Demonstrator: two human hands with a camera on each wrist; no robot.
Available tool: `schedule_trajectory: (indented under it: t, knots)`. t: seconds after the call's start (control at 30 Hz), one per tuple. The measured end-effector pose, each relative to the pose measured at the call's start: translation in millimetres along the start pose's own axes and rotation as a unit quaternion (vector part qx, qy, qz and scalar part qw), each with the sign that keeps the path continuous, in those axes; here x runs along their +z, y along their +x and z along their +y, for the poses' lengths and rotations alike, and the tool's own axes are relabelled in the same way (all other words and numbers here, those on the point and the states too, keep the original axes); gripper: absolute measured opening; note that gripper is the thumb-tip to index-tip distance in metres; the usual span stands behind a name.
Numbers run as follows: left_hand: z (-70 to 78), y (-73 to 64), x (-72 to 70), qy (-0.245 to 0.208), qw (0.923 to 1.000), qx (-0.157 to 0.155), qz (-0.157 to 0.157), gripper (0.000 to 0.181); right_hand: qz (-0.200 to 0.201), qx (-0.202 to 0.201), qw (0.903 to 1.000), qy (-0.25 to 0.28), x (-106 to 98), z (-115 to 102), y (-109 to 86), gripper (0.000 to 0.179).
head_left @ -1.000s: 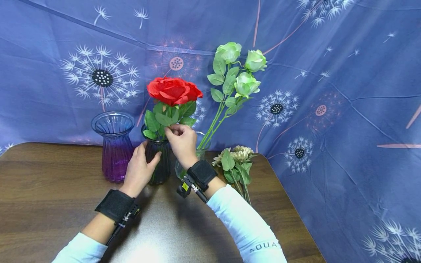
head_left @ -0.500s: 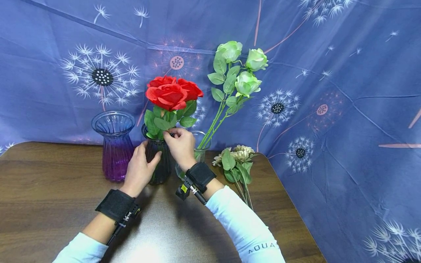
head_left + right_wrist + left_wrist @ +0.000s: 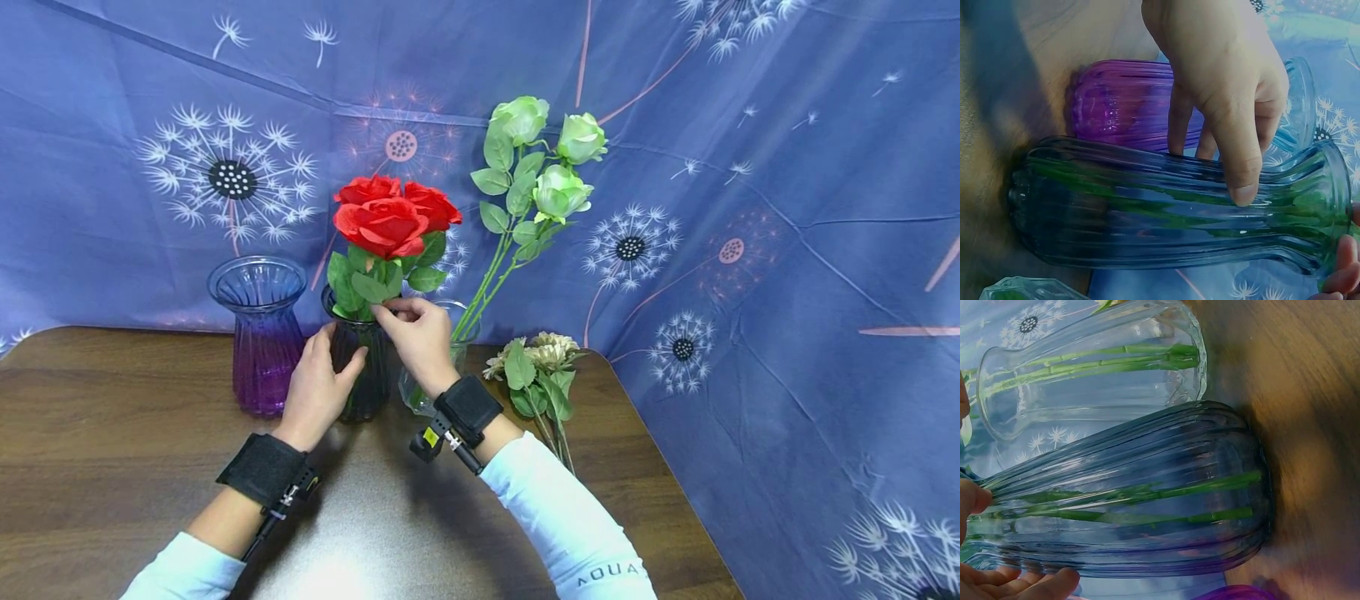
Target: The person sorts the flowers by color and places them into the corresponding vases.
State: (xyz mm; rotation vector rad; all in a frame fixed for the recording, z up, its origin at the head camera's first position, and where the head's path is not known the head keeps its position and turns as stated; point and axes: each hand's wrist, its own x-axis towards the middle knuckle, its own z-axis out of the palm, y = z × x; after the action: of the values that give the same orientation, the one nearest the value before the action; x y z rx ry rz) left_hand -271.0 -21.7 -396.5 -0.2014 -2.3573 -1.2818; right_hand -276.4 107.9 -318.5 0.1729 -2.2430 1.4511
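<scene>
Three red artificial roses [image 3: 382, 225] stand in a dark blue-grey ribbed glass vase [image 3: 1147, 494]; their green stems [image 3: 1229, 515] show through the glass. My left hand [image 3: 317, 387] holds this vase below its neck, thumb on one side and fingers on the other, as the right wrist view also shows. At the vase's rim my right hand [image 3: 417, 337] pinches a rose among its leaves [image 3: 370, 287], with thumb and forefinger together. Those fingertips are partly hidden in the head view; in the right wrist view only curled fingers [image 3: 1342, 265] appear beside the rim.
To the left stands a blue-to-purple glass vase [image 3: 258, 350]. Behind my right hand, a clear glass vase [image 3: 1097, 406] holds three pale green roses [image 3: 561, 193]. Cream flowers [image 3: 551, 352] with leaves lie at the right of the wooden table [image 3: 135, 450]. A blue dandelion-print cloth [image 3: 712, 150] hangs behind.
The red roses have turned and spread, so that three blooms now show separately. My right hand has lowered slightly at the vase's rim. The left hand keeps its place on the vase.
</scene>
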Motion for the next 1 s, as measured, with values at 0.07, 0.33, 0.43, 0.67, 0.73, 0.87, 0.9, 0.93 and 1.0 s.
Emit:
schedule_trajectory:
  t: [0.07,0.33,0.43,0.67,0.73,0.87,0.9,0.93,1.0]
  knots:
    - [-0.3,-0.4,0.3,-0.001,1.0,-0.002,0.0,0.058,-0.002,0.0,1.0,0.008,-3.0,1.5,-1.9,0.018]
    - [-1.0,-2.3,1.2,0.0,1.0,0.003,0.004,0.057,0.02,-0.016,0.9997,-0.003,-23.0,6.8,-9.4,0.016]
    - [-0.8,-2.4,0.9,0.0,0.9999,0.008,0.008,0.058,0.033,-0.017,0.9993,0.0,-32.7,9.4,-10.8,0.015]
    - [-1.5,-4.9,-1.2,-0.002,1.0,0.006,0.005,0.061,0.06,-0.012,0.9981,0.005,-59.6,18.1,-17.7,0.014]
    - [-2.4,-6.5,-2.1,-0.004,1.0,0.002,0.002,0.062,0.076,-0.009,0.9971,0.005,-69.4,24.0,-19.9,0.014]
    - [-3.5,-10.5,-5.6,-0.005,1.0,-0.002,-0.003,0.062,0.109,0.015,0.9939,-0.011,-91.4,39.4,-23.9,0.013]
    - [-3.5,-11.4,-6.9,-0.006,1.0,-0.002,-0.004,0.062,0.116,0.022,0.9929,-0.017,-97.1,44.0,-24.6,0.013]
    - [-3.8,-12.4,-8.3,-0.005,1.0,0.0,-0.002,0.061,0.122,0.03,0.9916,-0.028,-102.8,48.2,-25.5,0.013]
    - [-4.0,-14.2,-11.6,-0.001,1.0,0.008,0.004,0.06,0.133,0.047,0.9889,-0.045,-114.1,57.2,-27.4,0.013]
